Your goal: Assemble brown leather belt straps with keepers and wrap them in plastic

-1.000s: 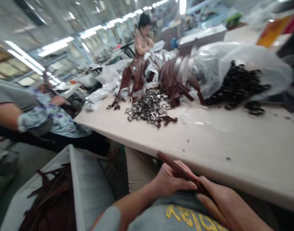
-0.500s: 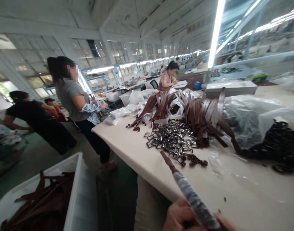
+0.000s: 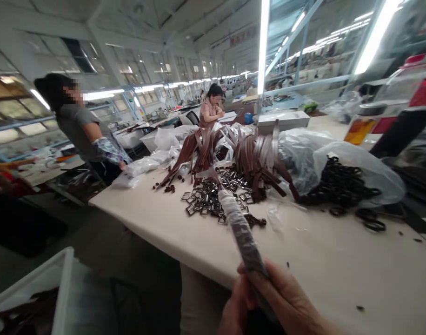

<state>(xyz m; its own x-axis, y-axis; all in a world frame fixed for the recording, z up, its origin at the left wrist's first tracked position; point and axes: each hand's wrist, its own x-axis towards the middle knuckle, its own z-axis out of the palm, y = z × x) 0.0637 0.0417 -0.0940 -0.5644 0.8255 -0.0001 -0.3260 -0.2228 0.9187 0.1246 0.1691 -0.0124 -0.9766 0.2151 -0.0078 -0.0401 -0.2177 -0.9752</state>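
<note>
Fingers [image 3: 269, 284] of the right hand [image 3: 286, 302] were curled around the near end of a brown strap [image 3: 239, 223], which rose from the grip over the table's [image 3: 338, 270] front edge toward a heap of metal buckles [image 3: 213, 197]; the left hand [image 3: 234, 309], just beside the right, lay against the strap's lower part, though whether its fingers were clenched could not be told. Beyond lay 2 bundles of brown straps [image 3: 255, 158], a clear bag of dark rings [image 3: 342, 184], and a white bin [image 3: 56, 284] at lower left; no writing could be read.
</note>
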